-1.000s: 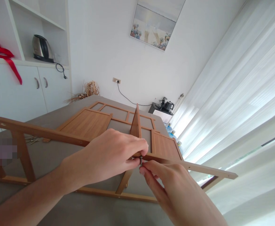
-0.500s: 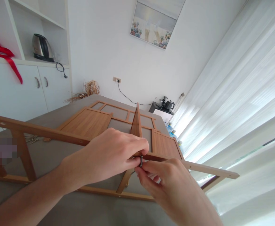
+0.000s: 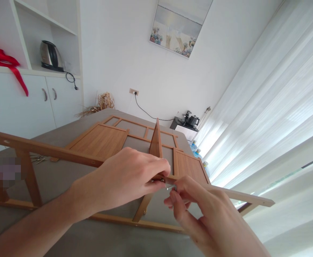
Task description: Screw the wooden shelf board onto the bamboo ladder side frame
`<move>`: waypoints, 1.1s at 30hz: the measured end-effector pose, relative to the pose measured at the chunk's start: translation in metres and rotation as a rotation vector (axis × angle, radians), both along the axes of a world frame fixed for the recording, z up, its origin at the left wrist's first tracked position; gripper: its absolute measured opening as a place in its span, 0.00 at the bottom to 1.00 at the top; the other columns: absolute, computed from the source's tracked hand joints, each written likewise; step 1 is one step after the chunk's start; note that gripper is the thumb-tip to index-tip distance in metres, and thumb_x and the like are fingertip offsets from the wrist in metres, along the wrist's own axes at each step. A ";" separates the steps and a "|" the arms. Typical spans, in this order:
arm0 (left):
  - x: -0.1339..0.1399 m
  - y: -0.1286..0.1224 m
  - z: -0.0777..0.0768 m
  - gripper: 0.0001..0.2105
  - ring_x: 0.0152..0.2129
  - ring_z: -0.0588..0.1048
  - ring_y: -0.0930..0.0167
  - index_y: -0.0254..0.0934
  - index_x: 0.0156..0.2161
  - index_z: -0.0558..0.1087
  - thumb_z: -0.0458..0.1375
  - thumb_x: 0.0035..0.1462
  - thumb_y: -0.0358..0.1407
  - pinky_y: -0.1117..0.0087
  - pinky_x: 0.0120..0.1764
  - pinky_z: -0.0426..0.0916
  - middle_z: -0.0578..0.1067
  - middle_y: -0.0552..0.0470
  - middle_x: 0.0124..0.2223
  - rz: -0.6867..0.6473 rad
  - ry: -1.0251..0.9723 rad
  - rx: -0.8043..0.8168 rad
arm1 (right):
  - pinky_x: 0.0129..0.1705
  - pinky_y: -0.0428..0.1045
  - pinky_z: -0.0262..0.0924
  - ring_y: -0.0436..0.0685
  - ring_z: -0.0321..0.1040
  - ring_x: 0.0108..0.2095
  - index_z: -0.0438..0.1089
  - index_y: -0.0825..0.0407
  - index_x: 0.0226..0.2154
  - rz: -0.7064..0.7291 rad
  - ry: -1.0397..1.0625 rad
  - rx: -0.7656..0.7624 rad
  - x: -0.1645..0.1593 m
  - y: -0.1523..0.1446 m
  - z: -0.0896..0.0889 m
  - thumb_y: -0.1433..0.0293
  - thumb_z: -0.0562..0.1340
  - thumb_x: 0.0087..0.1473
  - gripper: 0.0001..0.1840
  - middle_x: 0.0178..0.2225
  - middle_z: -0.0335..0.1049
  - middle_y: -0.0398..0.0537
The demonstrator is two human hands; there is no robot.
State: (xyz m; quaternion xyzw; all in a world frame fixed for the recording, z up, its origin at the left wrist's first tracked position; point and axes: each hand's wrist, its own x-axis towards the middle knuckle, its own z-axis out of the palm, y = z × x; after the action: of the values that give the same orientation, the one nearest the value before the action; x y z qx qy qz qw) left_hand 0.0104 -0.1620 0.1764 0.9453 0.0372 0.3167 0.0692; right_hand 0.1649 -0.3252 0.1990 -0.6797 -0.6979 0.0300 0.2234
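Observation:
My left hand is closed over the wooden rail at the joint where an upright wooden panel meets it. A small metal fitting shows just under its fingertips. Close beside it, my right hand pinches a thin silver metal rod between thumb and forefinger. The rod points towards the joint; its exact kind is too small to tell. Both hands are in front of a wooden frame, which stands on its side on the grey-covered table, its long top rail running left to right.
Flat wooden panels lie on the table behind the frame. Loose metal parts lie at the left, near a pixelated patch. Dried stalks are at the far edge. A kettle stands in the shelf; curtains hang at the right.
My right hand has drawn back slightly to the right from the joint, with the metal rod now visible between its fingers. The left hand stays in place on the rail.

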 end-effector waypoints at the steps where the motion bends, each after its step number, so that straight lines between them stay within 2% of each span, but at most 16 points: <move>1: 0.000 0.000 0.000 0.05 0.33 0.80 0.72 0.42 0.44 0.73 0.59 0.64 0.38 0.76 0.36 0.69 0.81 0.56 0.40 0.000 0.005 -0.005 | 0.27 0.43 0.60 0.50 0.71 0.24 0.66 0.46 0.35 -0.007 0.001 -0.004 0.001 -0.001 0.001 0.67 0.53 0.67 0.09 0.25 0.71 0.37; 6: 0.000 0.000 0.001 0.06 0.30 0.80 0.74 0.42 0.44 0.73 0.60 0.63 0.37 0.75 0.34 0.68 0.81 0.57 0.41 0.004 0.037 -0.030 | 0.28 0.44 0.63 0.49 0.70 0.26 0.68 0.45 0.39 -0.037 -0.044 0.021 0.004 -0.004 0.005 0.65 0.52 0.69 0.10 0.29 0.71 0.38; 9: 0.001 0.001 0.000 0.08 0.35 0.81 0.72 0.42 0.47 0.73 0.60 0.64 0.38 0.74 0.38 0.69 0.81 0.56 0.44 0.000 0.021 -0.006 | 0.29 0.44 0.63 0.49 0.69 0.28 0.70 0.42 0.44 -0.007 -0.072 0.039 0.006 -0.003 0.005 0.66 0.54 0.69 0.10 0.33 0.69 0.40; 14: 0.001 0.003 -0.001 0.10 0.43 0.80 0.70 0.44 0.50 0.74 0.60 0.64 0.37 0.74 0.41 0.70 0.80 0.57 0.48 -0.012 0.013 0.014 | 0.30 0.44 0.62 0.49 0.69 0.29 0.71 0.40 0.49 0.018 -0.082 0.011 0.011 0.000 -0.001 0.69 0.56 0.67 0.13 0.33 0.66 0.40; 17: 0.000 0.001 0.000 0.08 0.48 0.78 0.69 0.45 0.48 0.75 0.60 0.64 0.36 0.75 0.39 0.70 0.80 0.57 0.48 -0.010 0.017 0.027 | 0.30 0.45 0.61 0.49 0.69 0.30 0.72 0.39 0.47 0.010 -0.074 -0.013 0.013 0.001 -0.002 0.70 0.57 0.66 0.12 0.33 0.66 0.39; 20: 0.000 -0.001 0.001 0.09 0.47 0.79 0.68 0.44 0.48 0.75 0.60 0.63 0.35 0.75 0.39 0.70 0.80 0.55 0.47 0.013 0.022 0.029 | 0.30 0.44 0.61 0.48 0.69 0.30 0.73 0.40 0.43 0.009 -0.054 -0.035 0.012 0.002 -0.001 0.71 0.57 0.66 0.11 0.33 0.67 0.39; 23: 0.000 -0.001 0.000 0.12 0.42 0.81 0.68 0.42 0.51 0.74 0.60 0.63 0.36 0.73 0.41 0.72 0.78 0.52 0.54 0.038 0.021 0.025 | 0.30 0.44 0.60 0.48 0.69 0.29 0.73 0.41 0.43 0.014 -0.051 -0.039 0.011 0.001 0.000 0.71 0.57 0.66 0.11 0.33 0.67 0.39; 26: 0.000 0.000 -0.002 0.10 0.42 0.81 0.68 0.41 0.49 0.76 0.60 0.63 0.36 0.72 0.44 0.73 0.74 0.52 0.59 0.034 0.021 0.038 | 0.30 0.44 0.60 0.48 0.69 0.29 0.73 0.41 0.42 0.016 -0.050 -0.035 0.011 0.000 0.000 0.71 0.57 0.66 0.11 0.33 0.67 0.40; 33: 0.000 0.001 -0.004 0.08 0.50 0.78 0.67 0.42 0.46 0.78 0.59 0.64 0.36 0.70 0.51 0.72 0.80 0.53 0.51 0.002 -0.010 0.062 | 0.30 0.45 0.60 0.49 0.69 0.29 0.74 0.43 0.39 0.008 -0.041 -0.037 0.013 0.002 -0.002 0.70 0.57 0.66 0.10 0.33 0.68 0.41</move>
State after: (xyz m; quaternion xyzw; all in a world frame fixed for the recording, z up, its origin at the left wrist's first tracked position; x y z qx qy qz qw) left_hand 0.0105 -0.1606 0.1721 0.9454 0.0279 0.3223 0.0397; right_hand 0.1776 -0.3231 0.1972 -0.6814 -0.7044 0.0298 0.1966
